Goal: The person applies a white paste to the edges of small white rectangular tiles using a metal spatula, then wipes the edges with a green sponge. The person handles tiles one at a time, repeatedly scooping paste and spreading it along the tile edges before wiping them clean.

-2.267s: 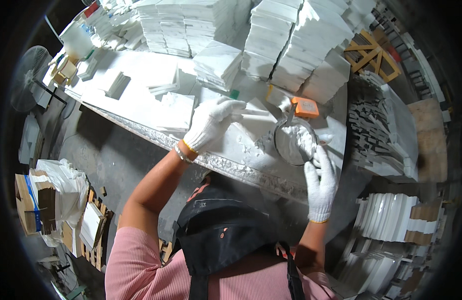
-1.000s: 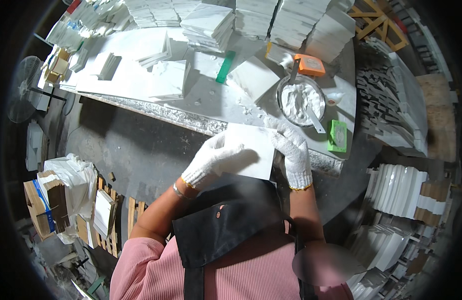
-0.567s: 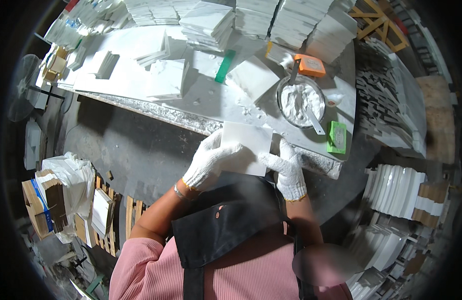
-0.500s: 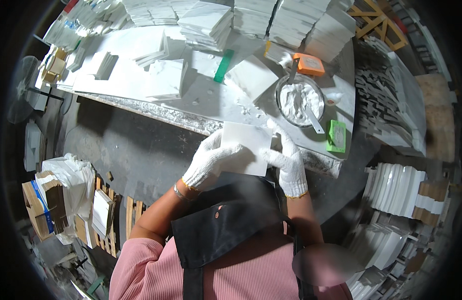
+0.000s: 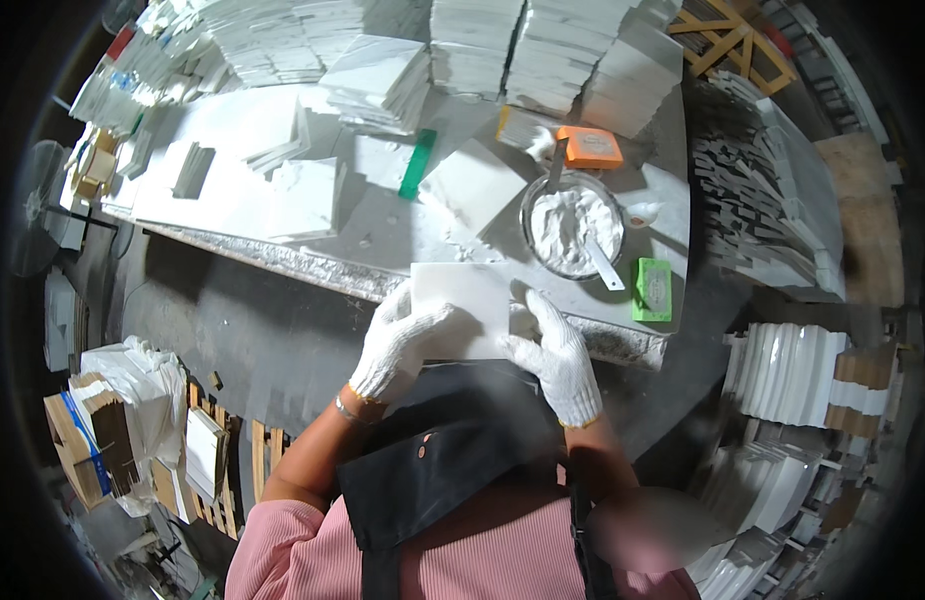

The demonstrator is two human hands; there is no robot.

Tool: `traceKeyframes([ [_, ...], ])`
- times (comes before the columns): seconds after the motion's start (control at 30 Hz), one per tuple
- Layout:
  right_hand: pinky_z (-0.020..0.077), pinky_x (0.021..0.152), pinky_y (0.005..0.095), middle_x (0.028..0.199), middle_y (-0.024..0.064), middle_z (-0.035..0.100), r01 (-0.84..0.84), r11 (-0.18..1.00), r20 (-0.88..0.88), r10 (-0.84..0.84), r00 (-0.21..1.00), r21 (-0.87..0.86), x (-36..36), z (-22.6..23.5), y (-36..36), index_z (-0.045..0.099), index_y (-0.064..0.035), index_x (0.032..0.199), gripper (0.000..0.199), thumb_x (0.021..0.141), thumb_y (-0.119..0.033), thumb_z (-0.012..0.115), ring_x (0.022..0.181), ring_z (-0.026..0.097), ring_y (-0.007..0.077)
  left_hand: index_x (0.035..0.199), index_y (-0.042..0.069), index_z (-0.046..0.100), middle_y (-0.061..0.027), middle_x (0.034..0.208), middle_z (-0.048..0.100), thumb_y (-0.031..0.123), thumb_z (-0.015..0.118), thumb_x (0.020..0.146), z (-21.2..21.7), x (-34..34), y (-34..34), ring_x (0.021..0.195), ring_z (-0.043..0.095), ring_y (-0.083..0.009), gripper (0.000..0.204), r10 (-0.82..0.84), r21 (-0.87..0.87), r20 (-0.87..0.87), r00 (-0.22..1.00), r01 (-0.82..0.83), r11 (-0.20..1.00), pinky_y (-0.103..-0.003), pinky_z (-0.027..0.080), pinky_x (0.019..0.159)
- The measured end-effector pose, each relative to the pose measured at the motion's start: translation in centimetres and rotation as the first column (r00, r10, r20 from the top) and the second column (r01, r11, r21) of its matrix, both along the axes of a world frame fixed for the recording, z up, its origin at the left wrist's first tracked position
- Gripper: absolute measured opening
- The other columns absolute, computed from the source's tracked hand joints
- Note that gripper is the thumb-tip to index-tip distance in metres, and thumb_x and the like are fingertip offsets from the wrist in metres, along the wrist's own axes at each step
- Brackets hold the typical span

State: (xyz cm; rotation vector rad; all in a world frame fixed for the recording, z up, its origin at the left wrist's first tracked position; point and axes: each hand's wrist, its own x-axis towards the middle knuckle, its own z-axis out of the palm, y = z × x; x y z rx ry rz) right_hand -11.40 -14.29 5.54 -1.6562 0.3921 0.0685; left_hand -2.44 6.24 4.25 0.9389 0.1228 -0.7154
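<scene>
A square white marble-look tile [image 5: 462,290] is held up in front of my body, by the table's near edge. My left hand [image 5: 397,340], in a white knit glove, grips its left side with the thumb across the face. My right hand [image 5: 554,362], gloved alike, holds the right edge, its thumb at the lower right and its fingers curled beside the edge. Beyond the tile, a round bowl [image 5: 530,247] contains thick white paste. A putty knife [image 5: 602,265] rests in the paste, and a second, dark-bladed one [image 5: 557,165] leans at the far rim.
Another tile [image 5: 472,185] lies on the table [image 5: 367,225] beside a green strip [image 5: 417,165]. Near the bowl are an orange box [image 5: 589,147] and a green box [image 5: 652,290]. Tall tile stacks [image 5: 472,50] line the back. Wrapped goods [image 5: 147,385] stand on the floor at left.
The whole view has shifted, so the table and its things appear lower and further left. Both hands still hold the tile, and the right fingers have curled in more at its edge.
</scene>
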Motion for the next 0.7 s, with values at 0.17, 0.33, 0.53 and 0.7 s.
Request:
traceKeyframes([
  [0.17, 0.0531, 0.073, 0.0277, 0.103, 0.0073, 0.069, 0.317, 0.822, 0.268, -0.208, 0.940, -0.473, 1.2, 3.6, -4.9, 0.068, -0.0063, 0.124, 0.033, 0.091, -0.003, 0.070, 0.088, 0.064, 0.0120, 0.130, -0.003, 0.056, -0.0117, 0.114, 0.069, 0.007, 0.065, 0.094, 0.0, 2.3, -1.6, 0.102, 0.068, -0.0214, 0.039, 0.027, 0.016, -0.036, 0.999, -0.027, 1.000, -0.035, 0.054, 0.091],
  [0.33, 0.0522, 0.070, 0.0397, 0.088, 0.0065, 0.064, 0.107, 0.522, 0.084, -0.068, 0.994, -0.846, 4.5, 3.0, -10.6, 0.071, -0.0190, 0.116, 0.033, 0.083, -0.021, 0.078, 0.078, 0.064, 0.0257, 0.136, -0.004, 0.051, -0.0157, 0.113, 0.068, 0.015, 0.066, 0.093, 1.5, 5.3, -4.8, 0.097, 0.069, -0.0260, 0.050, 0.035, 0.102, -0.059, 0.998, -0.029, 0.994, -0.037, 0.055, 0.087],
  [0.53, 0.0547, 0.074, 0.0443, 0.095, 0.0130, 0.071, -0.275, 0.487, -0.266, 0.090, 0.960, -0.829, 5.4, 0.9, -12.5, 0.063, -0.0141, 0.132, 0.048, 0.085, -0.022, 0.072, 0.082, 0.069, 0.0322, 0.138, -0.003, 0.051, -0.0135, 0.124, 0.064, 0.013, 0.065, 0.093, 2.6, 7.2, -6.8, 0.112, 0.063, -0.0231, 0.050, 0.067, 0.143, -0.082, 0.994, -0.054, 0.988, -0.037, 0.050, 0.098],
  [0.7, 0.0556, 0.077, 0.0422, 0.098, 0.0135, 0.074, -0.333, 0.557, -0.321, 0.123, 0.939, -0.761, 6.3, 2.1, -14.2, 0.068, -0.0121, 0.123, 0.037, 0.086, -0.018, 0.070, 0.086, 0.071, 0.0321, 0.137, -0.002, 0.053, -0.0104, 0.124, 0.065, 0.015, 0.068, 0.093, 4.1, 7.4, -8.3, 0.110, 0.064, -0.0189, 0.049, 0.135, 0.214, -0.071, 0.988, -0.117, 0.970, -0.034, 0.050, 0.097],
])
